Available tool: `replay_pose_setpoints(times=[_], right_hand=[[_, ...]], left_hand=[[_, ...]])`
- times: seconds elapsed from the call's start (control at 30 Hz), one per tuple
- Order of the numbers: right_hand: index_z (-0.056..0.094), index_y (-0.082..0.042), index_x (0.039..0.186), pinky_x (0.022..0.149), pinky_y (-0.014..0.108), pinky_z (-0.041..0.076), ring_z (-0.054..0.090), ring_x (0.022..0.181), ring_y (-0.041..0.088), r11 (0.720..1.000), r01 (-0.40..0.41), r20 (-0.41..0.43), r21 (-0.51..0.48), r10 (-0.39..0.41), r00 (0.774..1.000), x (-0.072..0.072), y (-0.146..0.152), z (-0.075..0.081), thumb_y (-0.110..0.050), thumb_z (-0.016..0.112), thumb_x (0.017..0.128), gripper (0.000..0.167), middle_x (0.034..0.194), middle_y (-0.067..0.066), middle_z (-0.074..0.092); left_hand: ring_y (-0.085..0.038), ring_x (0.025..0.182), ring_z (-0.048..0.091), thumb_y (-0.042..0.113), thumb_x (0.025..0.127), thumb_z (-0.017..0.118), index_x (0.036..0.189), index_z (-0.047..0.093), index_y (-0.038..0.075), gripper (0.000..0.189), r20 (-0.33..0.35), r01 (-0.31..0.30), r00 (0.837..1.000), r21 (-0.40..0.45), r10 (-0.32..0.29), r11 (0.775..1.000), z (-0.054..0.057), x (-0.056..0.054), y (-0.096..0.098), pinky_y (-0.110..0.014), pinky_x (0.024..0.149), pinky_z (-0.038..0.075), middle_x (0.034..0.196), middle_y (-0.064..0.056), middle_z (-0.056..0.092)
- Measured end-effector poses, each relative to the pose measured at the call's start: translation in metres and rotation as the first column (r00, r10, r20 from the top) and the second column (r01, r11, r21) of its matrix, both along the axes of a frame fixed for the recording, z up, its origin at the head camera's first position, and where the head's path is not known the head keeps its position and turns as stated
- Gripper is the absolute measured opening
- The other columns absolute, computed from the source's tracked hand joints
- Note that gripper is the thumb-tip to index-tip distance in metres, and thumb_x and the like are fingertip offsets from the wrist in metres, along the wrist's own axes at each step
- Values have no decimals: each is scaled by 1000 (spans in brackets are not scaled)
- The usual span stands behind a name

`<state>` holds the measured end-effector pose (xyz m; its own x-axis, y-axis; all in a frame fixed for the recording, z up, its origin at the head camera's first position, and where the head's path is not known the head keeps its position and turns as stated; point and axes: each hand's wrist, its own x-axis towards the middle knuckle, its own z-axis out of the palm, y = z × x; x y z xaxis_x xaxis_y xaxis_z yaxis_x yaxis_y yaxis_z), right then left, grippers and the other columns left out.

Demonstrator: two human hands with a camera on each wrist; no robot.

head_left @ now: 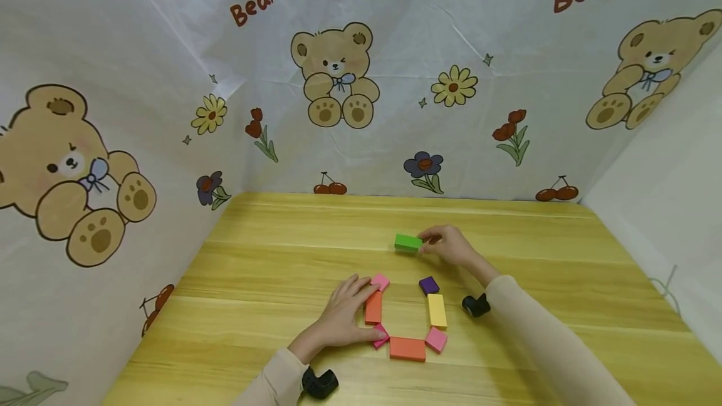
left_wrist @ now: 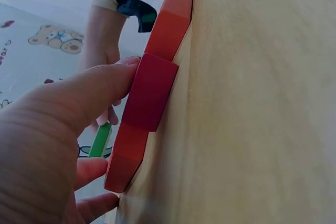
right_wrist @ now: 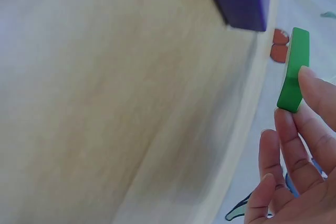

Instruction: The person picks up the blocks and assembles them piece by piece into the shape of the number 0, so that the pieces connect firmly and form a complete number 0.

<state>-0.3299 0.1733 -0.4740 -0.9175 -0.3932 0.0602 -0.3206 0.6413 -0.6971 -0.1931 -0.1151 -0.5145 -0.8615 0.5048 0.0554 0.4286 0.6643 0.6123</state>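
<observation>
In the head view my right hand (head_left: 448,246) pinches one end of a green block (head_left: 407,243) above the table's far part. The right wrist view shows thumb and fingertips on the green block (right_wrist: 295,72). My left hand (head_left: 341,312) lies spread over the left side of a block outline. Its thumb touches a magenta block (head_left: 380,335); its fingers reach over an orange-red block (head_left: 373,307) toward a pink block (head_left: 381,282). Another orange-red block (head_left: 407,349) forms the near side. On the right stand a pink block (head_left: 436,339), a yellow block (head_left: 437,311) and a purple block (head_left: 429,285).
The wooden table (head_left: 271,249) meets a white bear-print cloth (head_left: 395,136) behind and at the left. Black wrist devices sit at the left cuff (head_left: 319,384) and right cuff (head_left: 476,306). A thin cord (head_left: 671,287) hangs at the right.
</observation>
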Motion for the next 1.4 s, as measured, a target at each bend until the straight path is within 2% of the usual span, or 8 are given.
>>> replay_pose_setpoints(times=[0.13,0.37,0.5,0.67,1.03,1.4], right_hand=[[72,-7,113,81,36,49,62,96,23,1000,-2,6,11,2,1000,11,-1,4,-17,75,86,29,110,10,71],[72,-4,111,78,33,52,63,93,22,998,-61,5,-20,62,998,31,-5,7,-15,75,85,28,107,11,72],[72,-5,110,78,31,52,62,92,21,998,-51,26,-31,52,998,38,-8,5,-14,76,85,28,106,10,71],[73,-4,111,78,30,52,62,91,18,999,-28,71,-32,31,997,42,-10,0,-13,76,84,28,104,9,71],[72,0,109,70,27,53,62,85,17,997,-52,72,-52,56,996,49,-9,-5,-10,76,84,27,98,10,71],[72,-2,109,70,27,52,62,84,14,998,-65,57,-6,65,996,51,-9,-3,-12,76,84,27,96,8,71]], left_hand=[[-38,150,13,57,77,75,152,37,18,92,-2,-1,1000,7,1,1000,0,0,-1,-64,116,12,158,-9,30],[-40,149,14,55,77,76,151,38,16,91,-11,5,1000,21,-5,1000,2,0,-1,-66,116,12,157,-12,31],[-41,148,15,54,77,76,151,39,14,91,-13,5,1000,31,-5,1000,2,0,-1,-66,115,13,157,-13,32],[-40,149,14,54,78,76,151,39,15,90,-11,3,1000,27,-2,1000,1,0,-1,-64,116,12,157,-12,32],[-37,150,12,55,78,75,152,38,18,91,9,-2,1000,25,2,1000,1,1,0,-63,117,11,158,-9,30],[-39,149,13,54,78,75,151,38,16,91,3,8,1000,30,-8,1000,2,1,0,-64,116,11,158,-11,30]])
